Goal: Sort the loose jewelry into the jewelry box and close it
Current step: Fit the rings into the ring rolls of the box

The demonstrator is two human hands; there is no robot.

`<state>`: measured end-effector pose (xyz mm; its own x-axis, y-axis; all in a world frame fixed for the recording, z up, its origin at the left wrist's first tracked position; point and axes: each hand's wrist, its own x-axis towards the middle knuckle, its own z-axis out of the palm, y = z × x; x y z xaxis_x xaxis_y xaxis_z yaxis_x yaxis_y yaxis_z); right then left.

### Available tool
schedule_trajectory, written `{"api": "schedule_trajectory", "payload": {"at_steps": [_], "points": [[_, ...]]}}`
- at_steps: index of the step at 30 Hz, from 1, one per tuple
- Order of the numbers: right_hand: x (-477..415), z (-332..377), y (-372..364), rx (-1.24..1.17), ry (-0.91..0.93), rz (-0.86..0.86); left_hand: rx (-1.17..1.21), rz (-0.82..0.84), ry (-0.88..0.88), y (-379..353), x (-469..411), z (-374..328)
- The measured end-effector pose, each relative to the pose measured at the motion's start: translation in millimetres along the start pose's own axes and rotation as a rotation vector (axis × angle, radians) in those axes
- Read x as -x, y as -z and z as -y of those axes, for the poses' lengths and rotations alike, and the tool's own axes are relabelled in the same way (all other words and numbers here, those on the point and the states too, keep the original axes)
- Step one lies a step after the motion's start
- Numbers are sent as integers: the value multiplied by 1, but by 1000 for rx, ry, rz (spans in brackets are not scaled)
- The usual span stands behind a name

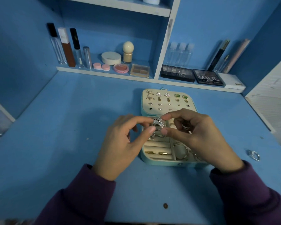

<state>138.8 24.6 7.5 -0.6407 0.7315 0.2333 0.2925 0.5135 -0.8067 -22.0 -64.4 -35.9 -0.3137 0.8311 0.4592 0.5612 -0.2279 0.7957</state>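
A small mint-green jewelry box lies open on the blue desk. Its cream lid panel lies flat behind it and holds several pairs of earrings. Gold rings sit in the ring rolls at the front left, and a bangle lies in the right compartment. Above the box, my left hand and my right hand both pinch a sparkly silver jewelry piece between thumb and fingers. My right hand also seems to hold another small piece in its curled fingers.
A loose silver ring cluster lies on the desk at the right. A low shelf behind carries cosmetics: tubes, a compact, eyeshadow palettes, clear bottles. A small brown spot marks the desk front.
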Motion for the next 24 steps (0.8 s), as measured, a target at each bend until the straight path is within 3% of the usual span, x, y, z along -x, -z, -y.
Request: {"api": "schedule_trajectory", "payload": {"at_steps": [3, 7, 24], "points": [[1, -11, 3, 142, 23, 40, -350, 2, -251, -2, 12, 7], [2, -19, 4, 239, 45, 89, -522, 148, -380, -2, 20, 10], [-3, -16, 1, 372, 187, 194, -553, 191, -420, -1, 15, 12]]}}
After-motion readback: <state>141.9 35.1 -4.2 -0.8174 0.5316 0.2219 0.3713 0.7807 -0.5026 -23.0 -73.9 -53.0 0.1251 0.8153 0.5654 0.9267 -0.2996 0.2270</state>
